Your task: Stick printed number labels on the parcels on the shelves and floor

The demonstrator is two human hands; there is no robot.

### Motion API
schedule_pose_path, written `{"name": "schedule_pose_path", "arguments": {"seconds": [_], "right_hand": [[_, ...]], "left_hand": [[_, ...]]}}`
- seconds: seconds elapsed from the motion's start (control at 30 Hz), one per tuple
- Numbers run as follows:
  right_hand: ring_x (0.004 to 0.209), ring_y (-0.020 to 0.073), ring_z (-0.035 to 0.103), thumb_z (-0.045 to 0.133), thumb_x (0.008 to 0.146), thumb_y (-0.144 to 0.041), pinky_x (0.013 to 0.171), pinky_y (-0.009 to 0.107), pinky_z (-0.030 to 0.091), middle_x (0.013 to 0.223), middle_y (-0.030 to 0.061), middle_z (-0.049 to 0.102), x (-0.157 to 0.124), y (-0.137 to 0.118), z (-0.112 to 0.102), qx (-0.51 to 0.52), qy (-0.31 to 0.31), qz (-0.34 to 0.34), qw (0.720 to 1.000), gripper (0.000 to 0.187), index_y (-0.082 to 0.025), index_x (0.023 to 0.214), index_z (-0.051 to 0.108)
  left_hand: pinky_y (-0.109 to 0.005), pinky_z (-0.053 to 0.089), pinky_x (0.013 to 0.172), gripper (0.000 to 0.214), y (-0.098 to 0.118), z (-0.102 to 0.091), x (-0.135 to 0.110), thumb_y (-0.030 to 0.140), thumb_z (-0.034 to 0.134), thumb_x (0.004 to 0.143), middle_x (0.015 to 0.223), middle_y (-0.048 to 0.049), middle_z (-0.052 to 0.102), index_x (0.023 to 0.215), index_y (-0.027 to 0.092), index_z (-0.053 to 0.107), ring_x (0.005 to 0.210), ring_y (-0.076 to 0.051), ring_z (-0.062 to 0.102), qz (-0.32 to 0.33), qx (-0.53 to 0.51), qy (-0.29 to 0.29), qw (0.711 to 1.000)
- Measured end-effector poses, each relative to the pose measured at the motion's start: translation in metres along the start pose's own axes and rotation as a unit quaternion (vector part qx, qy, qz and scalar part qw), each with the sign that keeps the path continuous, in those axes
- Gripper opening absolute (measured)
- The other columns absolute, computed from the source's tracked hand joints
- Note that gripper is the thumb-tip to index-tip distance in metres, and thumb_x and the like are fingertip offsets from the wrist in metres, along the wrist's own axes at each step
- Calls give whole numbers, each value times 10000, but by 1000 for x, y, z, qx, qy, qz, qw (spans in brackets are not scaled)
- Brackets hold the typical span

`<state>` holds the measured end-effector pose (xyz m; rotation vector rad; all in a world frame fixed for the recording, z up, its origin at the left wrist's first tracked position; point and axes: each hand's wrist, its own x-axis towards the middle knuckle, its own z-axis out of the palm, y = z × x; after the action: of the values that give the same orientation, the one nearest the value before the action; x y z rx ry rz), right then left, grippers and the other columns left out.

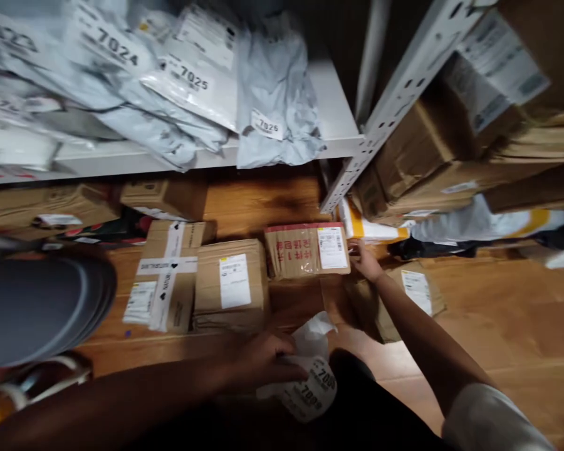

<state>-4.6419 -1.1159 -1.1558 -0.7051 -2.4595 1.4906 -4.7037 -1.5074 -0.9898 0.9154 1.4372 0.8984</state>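
Note:
My left hand (267, 360) is closed on a roll of white number labels (317, 388), close to my dark-clothed legs. Printed numbers show on the labels, and a loose strip curls up past my fingers. Farther forward, my right hand (366, 262) has its fingers curled at the right end of a cardboard box (291, 254) with red print and a white shipping label. Part of its grip is hidden at the box's edge. Left of that box stand a plain carton (230, 282) and a carton with white tape (173, 272).
Grey parcel bags (277, 81) with number stickers lie on a white shelf (331, 94) above. A perforated post (395, 103) rises beside stacked cartons (413, 150) at right. Another box (395, 307) sits under my right forearm. Dark round stools (37, 307) stand at left.

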Motion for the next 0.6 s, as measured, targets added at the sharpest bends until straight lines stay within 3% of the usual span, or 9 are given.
{"name": "schedule_pose_path", "arguments": {"seconds": [0.07,0.17,0.23,0.33,0.37,0.4,0.47,0.53,0.6], "right_hand": [[836,214,586,621,613,-248,805,386,482,952,68,610,-1,0,6,1,62,13,998,362,-201,965,547],[754,205,603,592,626,-258,746,375,503,815,48,609,-4,-14,13,18,66,32,997,208,-187,816,548],[777,199,610,554,679,-253,761,371,502,821,48,611,-16,-40,24,23,124,34,991,184,-178,846,551],[878,177,587,529,797,-243,841,352,470,923,50,606,-57,-108,56,25,285,-27,958,154,-184,937,553],[870,168,583,537,818,-246,825,328,469,901,39,610,-75,-135,71,40,204,-60,976,121,-191,919,574],[850,163,588,561,817,-257,793,307,476,886,34,623,-94,-162,87,59,61,-81,993,118,-194,910,598],[798,155,596,638,793,-297,715,270,480,860,26,648,-128,-212,119,87,-145,-81,982,152,-196,907,638],[723,139,589,674,779,-310,622,237,457,817,15,662,-151,-252,144,98,-268,-49,957,160,-195,890,667],[667,126,574,687,770,-282,573,222,425,772,6,668,-162,-281,162,89,-331,0,939,131,-189,862,689]], "left_hand": [[-208,358,596,384,1,-8,-42,514,653,806,737,2,596,721,140,680,693,-112,539,-31,10,20,999],[-212,394,612,367,-5,-15,-100,500,655,806,790,-21,636,740,142,697,723,-131,570,-95,-19,53,994],[-229,438,655,377,-15,-16,-126,507,654,802,850,-51,679,775,138,722,767,-159,607,-133,-70,93,984],[-290,495,747,446,-33,-12,-138,554,645,791,932,-85,730,925,140,740,849,-217,656,-203,-216,168,940],[-309,506,762,479,-38,-10,-138,569,656,773,934,-88,739,971,141,734,859,-231,665,-219,-274,189,917],[-323,513,774,507,-42,-8,-136,574,672,756,935,-89,745,1015,142,723,867,-240,673,-224,-326,203,896],[-334,519,787,529,-48,-4,-132,561,702,735,925,-88,751,1052,138,710,863,-243,681,-209,-386,220,871],[-332,520,787,516,-50,-1,-132,544,706,741,930,-95,752,1044,126,712,849,-236,684,-184,-391,221,874],[-330,517,820,507,-52,1,-138,494,745,724,986,-94,747,1074,131,702,887,-231,680,-155,-375,213,889]]}}
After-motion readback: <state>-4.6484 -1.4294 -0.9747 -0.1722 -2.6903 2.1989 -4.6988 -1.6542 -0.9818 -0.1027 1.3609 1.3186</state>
